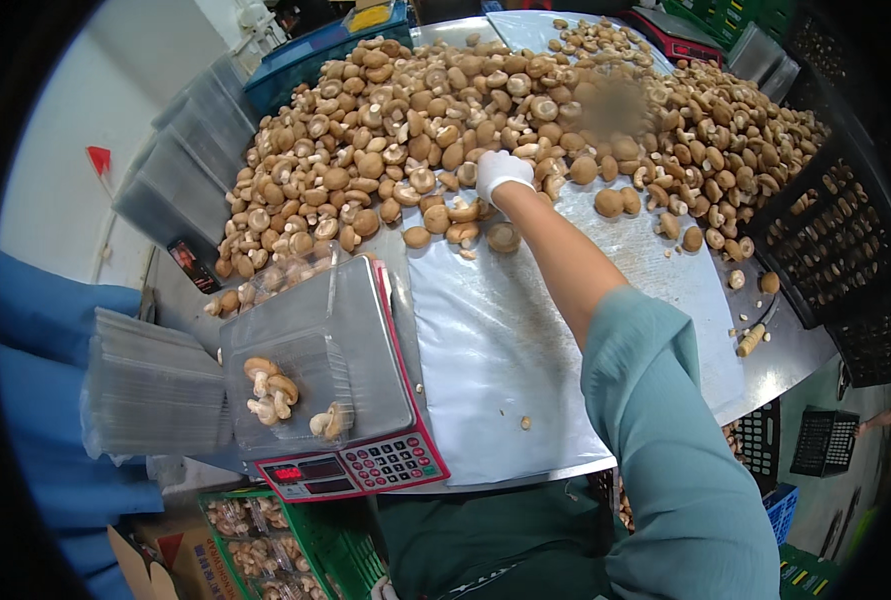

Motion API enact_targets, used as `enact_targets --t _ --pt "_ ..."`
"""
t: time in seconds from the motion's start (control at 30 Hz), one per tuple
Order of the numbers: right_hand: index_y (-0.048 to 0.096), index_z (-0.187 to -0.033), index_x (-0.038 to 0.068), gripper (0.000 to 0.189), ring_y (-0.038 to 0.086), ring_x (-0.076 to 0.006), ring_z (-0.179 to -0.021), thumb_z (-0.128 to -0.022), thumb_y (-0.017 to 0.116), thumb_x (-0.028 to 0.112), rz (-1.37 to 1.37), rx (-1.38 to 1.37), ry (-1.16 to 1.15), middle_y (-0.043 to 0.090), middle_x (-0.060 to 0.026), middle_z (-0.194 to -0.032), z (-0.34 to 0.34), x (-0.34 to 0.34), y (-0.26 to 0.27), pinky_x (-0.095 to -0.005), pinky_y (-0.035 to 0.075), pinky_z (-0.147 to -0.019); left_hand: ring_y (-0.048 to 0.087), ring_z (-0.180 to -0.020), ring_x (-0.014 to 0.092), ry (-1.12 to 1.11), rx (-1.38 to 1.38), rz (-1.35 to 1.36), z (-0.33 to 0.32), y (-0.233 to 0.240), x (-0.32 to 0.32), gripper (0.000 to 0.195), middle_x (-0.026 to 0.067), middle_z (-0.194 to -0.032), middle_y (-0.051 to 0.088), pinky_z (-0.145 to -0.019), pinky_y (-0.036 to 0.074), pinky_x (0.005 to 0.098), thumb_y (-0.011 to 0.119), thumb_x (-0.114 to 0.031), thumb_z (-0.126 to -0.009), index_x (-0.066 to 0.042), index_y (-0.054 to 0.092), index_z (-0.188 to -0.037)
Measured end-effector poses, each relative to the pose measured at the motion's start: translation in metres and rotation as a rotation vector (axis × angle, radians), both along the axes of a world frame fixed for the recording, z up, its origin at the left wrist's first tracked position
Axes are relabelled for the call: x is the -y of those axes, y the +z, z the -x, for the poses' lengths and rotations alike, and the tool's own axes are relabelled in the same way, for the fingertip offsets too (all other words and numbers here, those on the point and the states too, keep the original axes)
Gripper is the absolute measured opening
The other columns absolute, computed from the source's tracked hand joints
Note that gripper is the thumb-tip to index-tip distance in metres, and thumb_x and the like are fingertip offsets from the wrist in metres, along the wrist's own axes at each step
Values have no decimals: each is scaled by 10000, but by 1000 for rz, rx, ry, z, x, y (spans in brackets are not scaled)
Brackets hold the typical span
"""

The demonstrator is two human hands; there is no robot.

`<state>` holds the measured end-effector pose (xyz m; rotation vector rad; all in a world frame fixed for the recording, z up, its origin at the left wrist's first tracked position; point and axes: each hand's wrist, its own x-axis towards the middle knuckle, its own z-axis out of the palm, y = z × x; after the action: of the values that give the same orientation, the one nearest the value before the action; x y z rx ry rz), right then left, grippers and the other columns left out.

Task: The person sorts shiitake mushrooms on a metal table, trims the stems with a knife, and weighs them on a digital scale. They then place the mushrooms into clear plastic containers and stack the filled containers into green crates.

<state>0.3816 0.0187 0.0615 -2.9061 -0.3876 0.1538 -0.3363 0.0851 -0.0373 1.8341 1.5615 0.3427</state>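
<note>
My right hand (501,171), in a white glove, reaches into the near edge of a large heap of shiitake mushrooms (370,161). Its fingers are curled down among the caps, and whether they grip one is hidden. At the bottom edge only a bit of my gloved left hand (384,589) shows, low beside a green crate (333,536). To the left, a digital scale (318,300) with a red frame bears an open clear plastic tray (303,367). Several mushrooms (273,390) lie in that tray. A white sheet (490,360) covers the table before me.
Stacked clear trays (152,390) stand left of the scale, near a phone (194,266). A curved knife (751,340) lies at the table's right edge. Black crates (828,240) of mushrooms lean at right. Packed trays (258,551) fill part of the green crate. Another person's hand (865,427) touches a black crate.
</note>
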Motion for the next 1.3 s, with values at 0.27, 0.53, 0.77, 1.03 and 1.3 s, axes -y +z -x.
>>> enact_targets --t 0.27,0.53,0.77,1.03,1.3 --pt "702 -1062 29 323 695 -228 -836 -841 615 248 -439 -84 106 714 -157 -969 -5 38 -6 -353 534 -759 642 -905 191 37 73 97 -7 -2 -11 195 109 -1011 702 -825 501 307 569 -123 -938 -27 672 -1073" --pt "673 -1153 35 358 528 -22 -617 -868 674 251 -764 -791 -82 693 -18 -905 208 262 50 -170 374 -486 640 -901 186 156 335 360 -40 -17 -36 213 119 -1024 676 -788 516 296 492 -112 -994 -10 624 -1126" --pt "625 -1243 28 513 650 -183 -946 -862 708 362 -213 -867 -165 703 -113 -1065 309 381 61 -311 526 -833 562 -788 55 29 235 358 -31 -68 -41 228 10 -930 653 -726 462 193 454 -119 -1002 -23 645 -1081" --pt "638 -1214 44 409 648 -266 -1044 -890 640 293 -316 -174 307 674 -169 -1142 180 170 53 -355 492 -926 597 -812 98 115 255 372 -36 -50 -41 213 38 -943 657 -725 476 217 463 -132 -1005 -35 616 -1115" --pt "662 -1127 106 355 565 -317 -1054 -776 651 154 -78 477 532 629 -139 -991 66 -39 -31 -459 385 -1016 592 -1076 240 123 340 525 -15 -39 -34 298 174 -1199 611 -925 466 343 440 -167 -1019 -25 516 -1270"
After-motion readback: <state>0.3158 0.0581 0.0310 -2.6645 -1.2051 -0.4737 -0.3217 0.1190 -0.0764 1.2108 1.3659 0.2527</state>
